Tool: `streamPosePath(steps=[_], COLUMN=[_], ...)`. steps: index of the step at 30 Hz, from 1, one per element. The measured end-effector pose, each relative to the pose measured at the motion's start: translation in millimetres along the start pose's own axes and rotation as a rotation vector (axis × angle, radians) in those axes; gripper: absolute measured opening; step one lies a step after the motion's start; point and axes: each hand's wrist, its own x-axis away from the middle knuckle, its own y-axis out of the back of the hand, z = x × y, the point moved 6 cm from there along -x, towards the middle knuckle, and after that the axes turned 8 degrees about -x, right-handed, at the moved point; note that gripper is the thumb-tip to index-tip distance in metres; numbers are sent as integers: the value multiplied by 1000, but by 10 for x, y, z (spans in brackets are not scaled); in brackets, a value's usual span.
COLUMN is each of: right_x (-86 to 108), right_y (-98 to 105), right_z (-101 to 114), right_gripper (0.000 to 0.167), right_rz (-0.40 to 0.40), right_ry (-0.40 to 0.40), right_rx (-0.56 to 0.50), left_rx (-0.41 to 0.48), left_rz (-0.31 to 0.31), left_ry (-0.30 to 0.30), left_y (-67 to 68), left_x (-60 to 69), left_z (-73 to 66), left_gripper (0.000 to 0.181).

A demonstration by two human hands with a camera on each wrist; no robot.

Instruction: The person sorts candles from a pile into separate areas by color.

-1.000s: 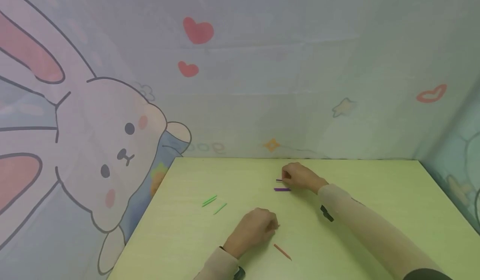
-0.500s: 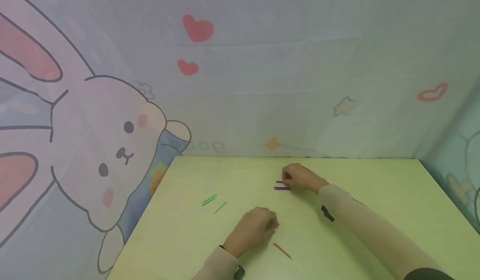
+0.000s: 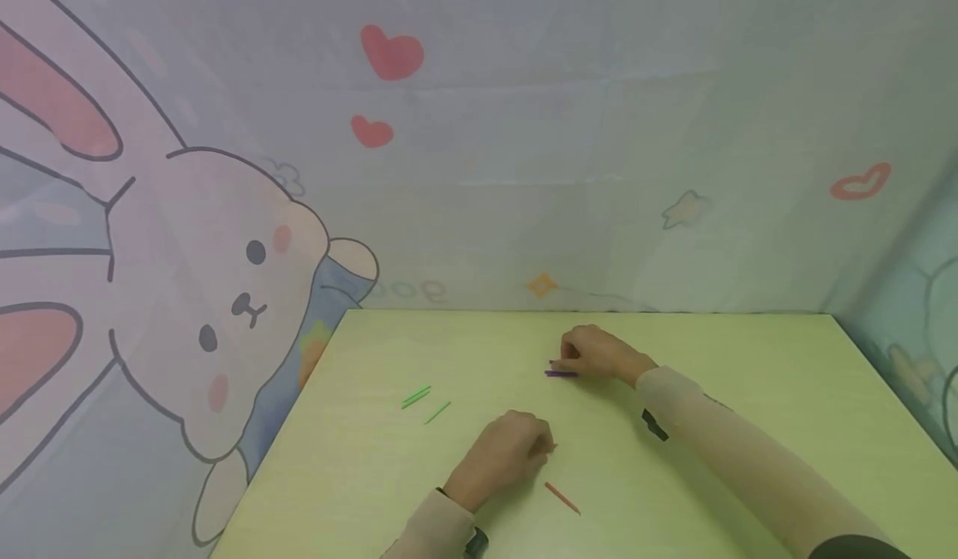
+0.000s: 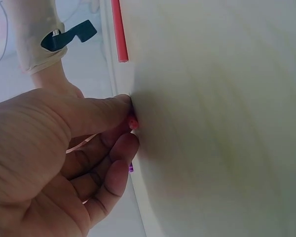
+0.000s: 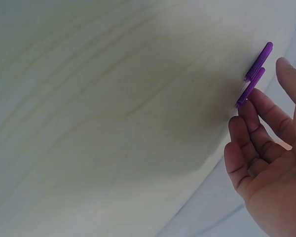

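In the left wrist view my left hand (image 4: 54, 143) pinches a thin red stick (image 4: 132, 122) by thumb and forefinger, its round end showing just above the tabletop. Another red stick (image 3: 563, 497) lies on the table nearer me. Farther back, my right hand (image 3: 599, 353) is at some purple sticks (image 3: 561, 373). Seen from the right wrist, its fingertips touch the end of one purple stick (image 5: 250, 88), while the thumb stands apart. A second purple stick (image 5: 259, 60) lies alongside, slightly offset. My right hand hides part of the purple sticks in the head view.
Three green sticks lie on the left of the pale table (image 3: 711, 476), two together (image 3: 416, 397) and one green stick (image 3: 437, 413) apart. A patterned cloth (image 3: 479, 210) with a rabbit and hearts rises behind the table's back edge.
The far purple stick has shifted toward me, closer to the other purple ones, at my right fingers. My left hand stays in place with its red stick. The head view tilts slightly.
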Motion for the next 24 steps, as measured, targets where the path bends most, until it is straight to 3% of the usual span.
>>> streamPosePath(steps=[24], right_x=[93], right_y=[-56], right_z=[95], right_gripper=[28], right_rz=[-9], right_ry=[42], right_rx=[19], left_rx=[26], left_rz=[-13], left_ry=[-11], left_y=[-6], left_x=[20], left_z=[15], left_gripper=[8])
